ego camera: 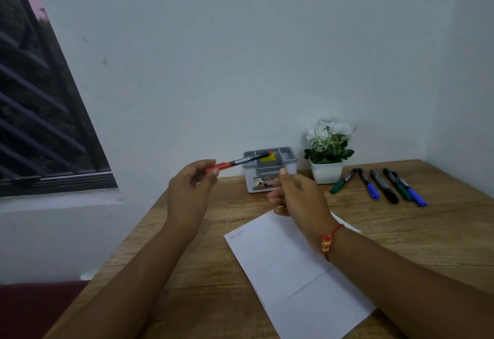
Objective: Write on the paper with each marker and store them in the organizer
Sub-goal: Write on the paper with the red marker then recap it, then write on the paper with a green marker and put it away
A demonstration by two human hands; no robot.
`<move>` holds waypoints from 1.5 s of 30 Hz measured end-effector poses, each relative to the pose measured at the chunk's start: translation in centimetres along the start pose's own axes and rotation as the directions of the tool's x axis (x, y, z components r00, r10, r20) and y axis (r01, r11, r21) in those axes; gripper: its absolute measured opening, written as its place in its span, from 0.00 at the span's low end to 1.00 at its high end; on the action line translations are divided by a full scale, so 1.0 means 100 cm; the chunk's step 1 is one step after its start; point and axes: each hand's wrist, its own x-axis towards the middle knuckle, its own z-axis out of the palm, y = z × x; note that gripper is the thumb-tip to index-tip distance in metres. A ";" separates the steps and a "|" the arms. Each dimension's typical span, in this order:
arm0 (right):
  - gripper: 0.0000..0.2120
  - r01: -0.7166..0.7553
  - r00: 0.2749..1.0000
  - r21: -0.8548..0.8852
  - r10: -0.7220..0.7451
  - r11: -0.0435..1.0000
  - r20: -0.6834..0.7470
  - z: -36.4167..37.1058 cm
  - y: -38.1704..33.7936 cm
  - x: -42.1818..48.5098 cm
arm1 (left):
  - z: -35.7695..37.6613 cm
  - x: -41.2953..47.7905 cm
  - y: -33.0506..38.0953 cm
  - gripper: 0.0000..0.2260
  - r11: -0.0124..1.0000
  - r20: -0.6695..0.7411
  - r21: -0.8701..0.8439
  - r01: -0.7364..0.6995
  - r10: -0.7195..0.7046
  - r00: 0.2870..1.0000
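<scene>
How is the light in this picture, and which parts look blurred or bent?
Head view: dim, flat, bluish light with no hard shadows or glare; the right hand is motion-blurred at its fingers; the red marker in the left hand is sharper; the window frame leans, probably wide-angle distortion.

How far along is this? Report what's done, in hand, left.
Done: faint red writing on the paper. In hand: the left hand grips the red marker before the grey organizer, not yet stored; the right hand looks empty. Left: five markers lie on the wooden table, to be used and stored.
</scene>
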 end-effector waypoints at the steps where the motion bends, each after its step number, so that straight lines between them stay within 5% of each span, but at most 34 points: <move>1: 0.16 0.084 0.996 -0.113 -0.083 0.990 0.014 -0.003 0.003 -0.001 | 0.002 0.004 0.000 0.08 1.000 -0.036 0.008 -0.008 0.008 0.999; 4: 0.18 0.296 0.955 -0.437 -0.275 0.850 0.112 -0.009 0.010 -0.001 | 0.011 0.020 0.003 0.07 0.994 -0.105 0.095 -0.052 0.062 0.993; 7: 0.18 0.423 0.905 -0.578 -0.354 0.698 0.236 -0.007 0.013 -0.004 | 0.025 0.034 0.010 0.08 0.976 -0.125 0.192 -0.106 0.131 0.983; 15: 0.18 0.520 0.853 -0.646 -0.385 0.559 0.354 -0.009 0.012 -0.003 | 0.055 0.053 0.008 0.10 0.944 -0.081 0.279 -0.176 0.206 0.975; 26: 0.19 0.550 0.831 -0.692 -0.392 0.468 0.396 -0.010 0.011 -0.003 | 0.084 0.053 -0.016 0.20 0.954 0.036 0.289 -0.081 0.074 0.997; 36: 0.17 0.535 0.834 -0.720 -0.411 0.441 0.368 -0.015 0.006 0.000 | 0.070 0.021 -0.019 0.33 0.951 0.087 0.310 -0.017 -0.010 0.996; 42: 0.14 0.319 0.906 -0.846 -0.400 0.427 0.140 -0.049 -0.011 0.025 | 0.039 -0.016 -0.018 0.20 0.870 0.225 0.475 -0.131 0.024 0.974; 45: 0.07 0.200 0.945 -0.944 -0.307 0.261 0.116 -0.081 -0.006 0.049 | 0.031 -0.018 -0.021 0.16 0.813 0.301 0.554 -0.179 0.005 0.954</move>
